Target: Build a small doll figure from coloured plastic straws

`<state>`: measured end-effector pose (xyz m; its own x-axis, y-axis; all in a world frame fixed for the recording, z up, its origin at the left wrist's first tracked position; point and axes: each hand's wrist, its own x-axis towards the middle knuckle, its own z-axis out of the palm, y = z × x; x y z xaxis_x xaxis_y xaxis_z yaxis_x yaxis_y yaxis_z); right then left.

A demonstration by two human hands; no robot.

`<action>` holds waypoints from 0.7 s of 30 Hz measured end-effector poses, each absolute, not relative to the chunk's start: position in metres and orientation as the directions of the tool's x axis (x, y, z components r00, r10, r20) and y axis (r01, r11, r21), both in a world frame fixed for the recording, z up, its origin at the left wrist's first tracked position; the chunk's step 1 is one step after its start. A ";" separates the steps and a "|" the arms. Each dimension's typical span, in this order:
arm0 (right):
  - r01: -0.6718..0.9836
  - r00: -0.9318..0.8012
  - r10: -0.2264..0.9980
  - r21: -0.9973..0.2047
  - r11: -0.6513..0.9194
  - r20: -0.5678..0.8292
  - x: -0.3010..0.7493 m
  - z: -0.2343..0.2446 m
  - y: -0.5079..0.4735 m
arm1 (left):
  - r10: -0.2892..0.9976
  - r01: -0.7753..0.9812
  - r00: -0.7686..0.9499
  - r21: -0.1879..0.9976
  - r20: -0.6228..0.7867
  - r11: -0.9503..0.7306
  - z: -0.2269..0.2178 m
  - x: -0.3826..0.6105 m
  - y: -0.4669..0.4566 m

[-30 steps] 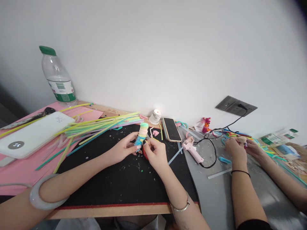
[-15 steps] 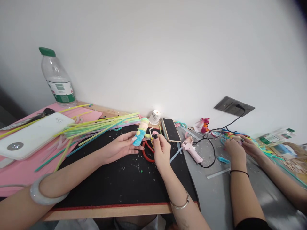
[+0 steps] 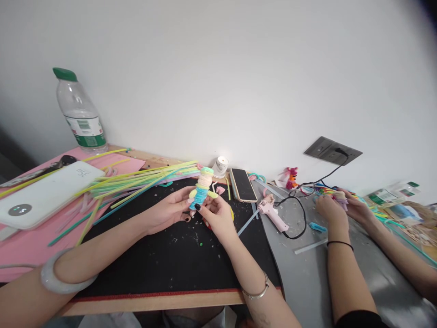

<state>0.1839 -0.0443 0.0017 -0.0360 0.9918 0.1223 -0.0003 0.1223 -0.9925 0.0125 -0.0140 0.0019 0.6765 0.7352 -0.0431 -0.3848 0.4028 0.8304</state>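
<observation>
Between my two hands stands a small pipe-cleaner doll with a blue body, pale pink head, green top and yellow arms. My left hand is closed on the doll's left side, fingers behind it. My right hand pinches its lower right side with the thumb. Red-handled scissors lie mostly hidden behind my right hand. Just beyond it, a small pink scrap rests on the black mat.
A phone, paper cup and pink glue gun with a black cord lie behind and right. Pipe cleaners, a power bank and a bottle are left. Another person's hands work at the right.
My right hand has moved left from the pink scrap, which now lies on the mat, and has taken hold of the doll. The doll has turned more upright.
</observation>
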 end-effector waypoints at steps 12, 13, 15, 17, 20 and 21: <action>-0.108 -0.007 0.999 -0.993 0.043 0.044 0.179 0.006 -0.047 | 0.839 -0.233 0.545 0.958 -0.013 0.166 0.007 0.018 -0.015; -0.116 -0.006 0.999 -0.992 0.053 0.054 0.178 0.004 -0.047 | 0.846 -0.209 0.532 0.967 -0.010 0.143 0.008 0.018 -0.016; -0.152 0.004 0.998 -0.986 0.068 0.068 0.177 0.002 -0.046 | 0.864 -0.151 0.503 0.985 0.000 0.088 0.009 0.019 -0.016; -0.192 0.022 0.998 -0.979 0.066 0.063 0.176 0.001 -0.046 | 0.883 -0.081 0.469 0.996 0.008 0.034 0.008 0.020 -0.015; -0.211 0.032 0.999 -0.976 0.046 0.040 0.175 0.001 -0.046 | 0.906 -0.001 0.420 0.999 0.045 -0.049 0.004 0.020 -0.012; -0.209 0.033 0.999 -0.977 0.040 0.034 0.175 0.001 -0.046 | 0.912 0.019 0.405 0.996 0.068 -0.083 0.003 0.019 -0.011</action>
<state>0.1754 -0.0462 0.0014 0.0332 0.9989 0.0336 -0.2086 0.0398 -0.9772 0.0190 -0.0112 0.0029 0.4051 0.9117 0.0681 0.0191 -0.0829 0.9964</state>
